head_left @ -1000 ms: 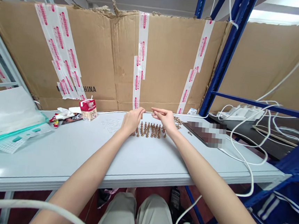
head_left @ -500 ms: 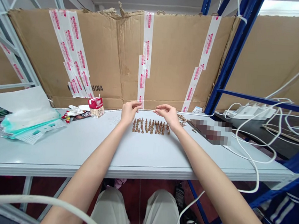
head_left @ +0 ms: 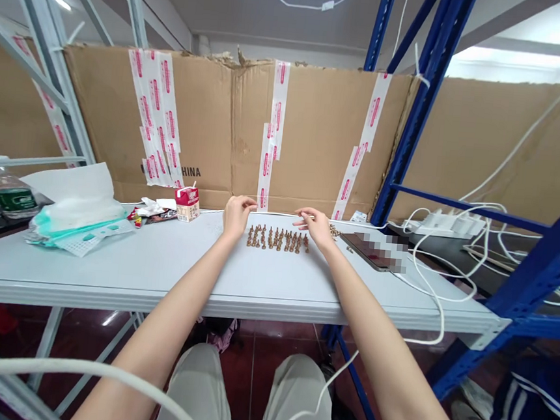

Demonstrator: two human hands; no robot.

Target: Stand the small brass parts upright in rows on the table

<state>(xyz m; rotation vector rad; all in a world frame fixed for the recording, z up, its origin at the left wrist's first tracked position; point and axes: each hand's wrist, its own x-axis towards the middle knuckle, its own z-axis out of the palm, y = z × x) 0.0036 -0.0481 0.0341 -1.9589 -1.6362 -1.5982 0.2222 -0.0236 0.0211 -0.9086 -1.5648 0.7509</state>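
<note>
Small brass-coloured screws [head_left: 277,238] stand upright in rows on the pale table [head_left: 157,268]. At the left end of the rows, just behind them, is my left hand [head_left: 237,214], its fingertips pinched together; anything between them is too small to make out. My right hand [head_left: 314,225] hovers over the right end of the rows with its fingers apart and nothing visible in them. Beside it on the right lies a small loose pile of screws [head_left: 333,232], partly hidden by the hand.
A phone [head_left: 372,251] lies right of the pile, near white cables [head_left: 425,278] and a power strip [head_left: 445,223]. Towards the left are a red and white drink carton [head_left: 187,204], wrappers [head_left: 155,211] and a plastic packet [head_left: 71,218]. Cardboard [head_left: 315,141] stands behind.
The camera view has tilted up and shifted. My right hand's fingers have spread from a pinch, while my left hand stays closed near the left end of the rows.
</note>
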